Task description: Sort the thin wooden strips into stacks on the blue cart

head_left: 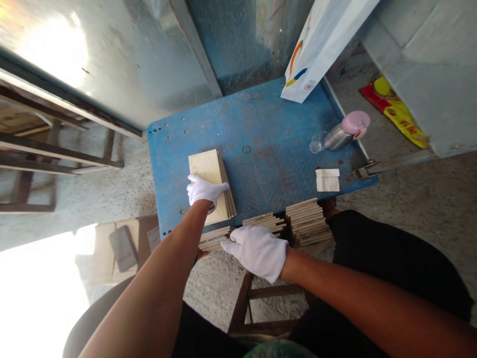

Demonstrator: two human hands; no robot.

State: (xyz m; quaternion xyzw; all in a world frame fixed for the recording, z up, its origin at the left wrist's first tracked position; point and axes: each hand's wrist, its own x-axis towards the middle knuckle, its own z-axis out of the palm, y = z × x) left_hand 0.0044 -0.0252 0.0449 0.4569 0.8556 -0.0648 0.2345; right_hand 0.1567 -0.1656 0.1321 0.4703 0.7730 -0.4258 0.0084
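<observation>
- Gloves of white cloth cover both hands of a seated person, who works over a blue metal table (268, 144) scuffed and pierced with bolt holes.
- The left hand (204, 190) lies flat, fingers closed over the near edge of a stack of thin wooden boards (208, 171), apparently pinning the pile so its edges stay square on the table's left part.
- The right hand (259, 251) rests palm down, fingers loosely spread, on a lower row of boards (261, 221) that sits on a wooden stool (248, 298) just below the table's front edge; whether it grips a board cannot be told, as the glove hides the fingertips.
- That placement keeps the supply between the knees and within easy reach of the table above.
- The boards are pale, unfinished, rectangular and very thin, their layered edges showing as fine stripes; the top sheet of the table stack is clean and blond.
- A further pile (307, 223) stands to the right on the stool, slightly fanned.
- Beyond, near the table's right edge, a steel flask with a pink cap (345, 132) lies tipped beside a clear glass (316, 144), with a small folded paper (328, 180) in front of them.
- A white bag (320, 44) leans at the table's far corner, and a red and yellow wrapper (397, 112) lies on the concrete floor.
</observation>
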